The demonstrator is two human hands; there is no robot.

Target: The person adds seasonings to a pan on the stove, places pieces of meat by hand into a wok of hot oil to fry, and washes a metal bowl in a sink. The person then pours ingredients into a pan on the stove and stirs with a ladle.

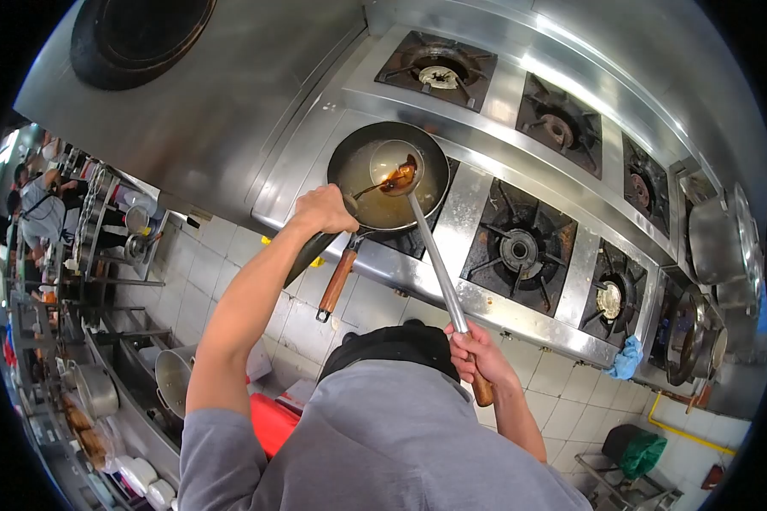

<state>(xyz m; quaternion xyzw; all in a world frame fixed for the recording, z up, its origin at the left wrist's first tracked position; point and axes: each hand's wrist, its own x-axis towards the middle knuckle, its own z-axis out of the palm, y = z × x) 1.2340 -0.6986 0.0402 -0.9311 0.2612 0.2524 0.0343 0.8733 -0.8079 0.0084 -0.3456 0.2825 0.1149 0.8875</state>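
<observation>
While the wooden end of a ladle (436, 264) is held in the closed right hand (484, 353) at lower centre of the frame, a dark bottle, partly hidden (308, 258), is gripped by the left hand (324, 209), left of centre. Dark sauce (399, 177) is being poured in a thin stream into the ladle's bowl, which is held over a pan (348, 155) of cloudy liquid, upper centre. Bare burners (519, 247) are seen at right; a blue cloth (626, 358) is draped at the stove edge, lower right.
</observation>
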